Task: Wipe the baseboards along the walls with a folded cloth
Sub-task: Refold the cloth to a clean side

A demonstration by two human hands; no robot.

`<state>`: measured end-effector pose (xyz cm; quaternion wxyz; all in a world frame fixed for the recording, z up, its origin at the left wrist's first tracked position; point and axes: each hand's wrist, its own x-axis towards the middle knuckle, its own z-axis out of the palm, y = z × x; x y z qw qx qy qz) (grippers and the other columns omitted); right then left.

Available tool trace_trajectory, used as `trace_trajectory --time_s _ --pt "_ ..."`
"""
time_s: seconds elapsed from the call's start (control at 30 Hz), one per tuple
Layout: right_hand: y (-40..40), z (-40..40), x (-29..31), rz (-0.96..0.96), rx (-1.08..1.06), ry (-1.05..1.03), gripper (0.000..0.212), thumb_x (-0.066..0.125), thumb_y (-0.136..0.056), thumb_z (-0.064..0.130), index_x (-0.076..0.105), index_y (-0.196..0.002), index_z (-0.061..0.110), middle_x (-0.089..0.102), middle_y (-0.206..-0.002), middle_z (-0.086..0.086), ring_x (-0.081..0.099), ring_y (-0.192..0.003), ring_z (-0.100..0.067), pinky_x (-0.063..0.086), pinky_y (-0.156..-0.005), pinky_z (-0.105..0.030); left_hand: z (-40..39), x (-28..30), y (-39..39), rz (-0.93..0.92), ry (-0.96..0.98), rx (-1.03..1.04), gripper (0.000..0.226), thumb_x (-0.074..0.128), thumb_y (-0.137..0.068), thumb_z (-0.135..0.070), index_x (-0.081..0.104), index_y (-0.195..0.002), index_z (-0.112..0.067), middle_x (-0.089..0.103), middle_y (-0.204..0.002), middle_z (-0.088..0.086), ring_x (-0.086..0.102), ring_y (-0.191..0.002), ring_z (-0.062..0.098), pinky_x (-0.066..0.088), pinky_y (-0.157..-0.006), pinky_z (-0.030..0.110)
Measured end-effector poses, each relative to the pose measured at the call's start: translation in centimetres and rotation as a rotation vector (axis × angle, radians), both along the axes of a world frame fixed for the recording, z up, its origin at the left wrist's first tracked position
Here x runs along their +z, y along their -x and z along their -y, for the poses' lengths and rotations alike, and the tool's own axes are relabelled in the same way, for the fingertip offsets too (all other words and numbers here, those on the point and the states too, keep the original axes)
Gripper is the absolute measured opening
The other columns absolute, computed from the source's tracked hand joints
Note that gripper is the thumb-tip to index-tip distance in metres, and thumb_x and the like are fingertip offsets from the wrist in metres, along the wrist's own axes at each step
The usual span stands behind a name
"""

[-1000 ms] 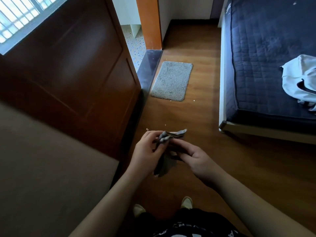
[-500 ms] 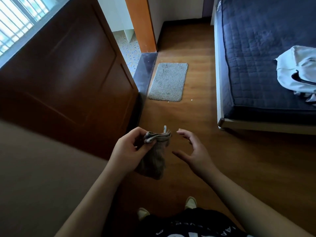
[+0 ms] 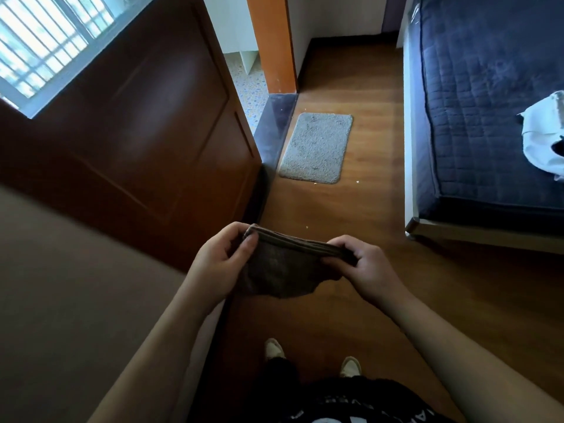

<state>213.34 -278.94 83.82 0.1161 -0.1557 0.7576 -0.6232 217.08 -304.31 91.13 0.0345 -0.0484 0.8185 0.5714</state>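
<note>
A brown folded cloth hangs in front of me above the wooden floor, its folded top edge stretched level between my hands. My left hand pinches the cloth's left corner with thumb and curled fingers. My right hand grips the right corner the same way. A dark baseboard runs along the far wall at the top of the view. The foot of the beige wall on my left is hidden behind my left arm.
An open dark wooden door stands at my left. A grey mat lies by the dark threshold and orange door frame. A bed with a navy quilt and a white garment fills the right. My shoes show below.
My right hand, which had let go of the cloth, has taken hold of its right corner. The bunched cloth is now spread out wide between both hands.
</note>
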Motion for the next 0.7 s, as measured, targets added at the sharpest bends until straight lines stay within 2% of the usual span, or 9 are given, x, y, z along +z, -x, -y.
trace_trajectory --time_s 0.07,0.13,0.2,0.27,0.37,0.47,0.57,0.63,0.7 --pt "0.9 0.6 0.9 0.029 -0.002 -0.021 0.017 0.070 -0.084 0.033 0.070 -0.097 0.023 0.071 -0.085 0.007 0.069 -0.071 -0.010 0.053 -0.061 -0.020 1.7 -0.7 0.5 0.049 -0.097 0.033 0.012 0.058 -0.091 -0.033 0.070 -0.093 -0.031 0.071 -0.084 -0.005 0.067 -0.075 0.007 0.052 -0.059 0.022" --pt "1.8 1.1 1.9 0.065 0.057 -0.077 0.010 0.069 -0.088 0.030 0.070 -0.097 0.027 0.071 -0.087 0.008 0.067 -0.077 -0.007 0.051 -0.067 -0.018 3.2 -1.3 1.0 0.063 -0.194 0.063 0.010 0.063 -0.087 -0.030 0.072 -0.090 -0.028 0.073 -0.085 -0.001 0.068 -0.077 0.009 0.053 -0.061 0.021" --pt "2.7 1.8 3.2 0.112 0.133 -0.092 0.014 0.065 -0.088 0.035 0.070 -0.100 0.027 0.072 -0.091 0.008 0.066 -0.083 -0.006 0.049 -0.071 -0.015 4.7 -1.6 1.9 0.059 -0.275 0.074 0.004 0.068 -0.083 -0.025 0.072 -0.083 -0.025 0.073 -0.082 0.001 0.068 -0.075 0.009 0.052 -0.059 0.019" --pt "3.6 2.7 4.5 0.157 0.196 -0.082 0.018 0.062 -0.090 0.036 0.069 -0.104 0.027 0.072 -0.096 0.005 0.066 -0.088 -0.008 0.049 -0.075 -0.016 6.1 -1.8 2.7 0.064 -0.358 0.068 0.005 0.073 -0.078 -0.020 0.070 -0.075 -0.024 0.071 -0.077 0.000 0.067 -0.071 0.009 0.052 -0.057 0.020" --pt "5.1 4.4 5.9 0.212 0.335 -0.126 0.018 0.059 -0.096 0.026 0.067 -0.112 0.025 0.072 -0.102 -0.001 0.068 -0.094 -0.015 0.053 -0.080 -0.022 8.4 -1.4 4.3 0.061 -0.440 0.058 0.010 0.076 -0.071 -0.016 0.067 -0.070 -0.021 0.069 -0.072 0.000 0.064 -0.065 0.009 0.051 -0.055 0.020" --pt "6.4 6.6 6.6 0.220 0.447 -0.280 0.030 0.066 -0.092 0.012 0.063 -0.120 0.025 0.071 -0.107 0.004 0.068 -0.100 -0.011 0.051 -0.087 -0.020 10.2 -0.4 5.8 0.004 -0.341 -0.009 0.017 0.076 -0.070 -0.019 0.062 -0.075 -0.010 0.067 -0.070 -0.002 0.062 -0.066 0.009 0.050 -0.057 0.019" --pt "7.1 9.3 6.8 0.173 0.447 -0.500 0.053 0.082 -0.077 0.035 0.056 -0.122 0.045 0.065 -0.111 0.019 0.058 -0.108 0.006 0.043 -0.086 -0.004 10.8 0.6 7.5 -0.043 -0.163 -0.135 0.017 0.079 -0.077 -0.005 0.062 -0.080 -0.007 0.067 -0.070 0.004 0.060 -0.066 0.011 0.050 -0.057 0.024" --pt "7.2 11.2 6.5 0.037 0.392 -0.571 0.050 0.083 -0.071 0.045 0.055 -0.113 0.049 0.059 -0.110 0.021 0.054 -0.108 0.007 0.039 -0.085 -0.003 10.6 1.1 8.5 -0.073 -0.017 -0.240 0.016 0.078 -0.078 0.001 0.064 -0.083 -0.005 0.069 -0.076 0.010 0.064 -0.067 0.018 0.054 -0.061 0.032" --pt "7.1 12.7 6.1 -0.052 0.302 -0.512 0.045 0.085 -0.071 0.043 0.056 -0.104 0.049 0.058 -0.106 0.021 0.056 -0.102 0.005 0.041 -0.083 -0.006 10.2 1.4 9.5 -0.120 0.060 -0.337 0.016 0.078 -0.076 0.001 0.065 -0.081 -0.008 0.070 -0.077 0.005 0.067 -0.070 0.016 0.055 -0.064 0.031"
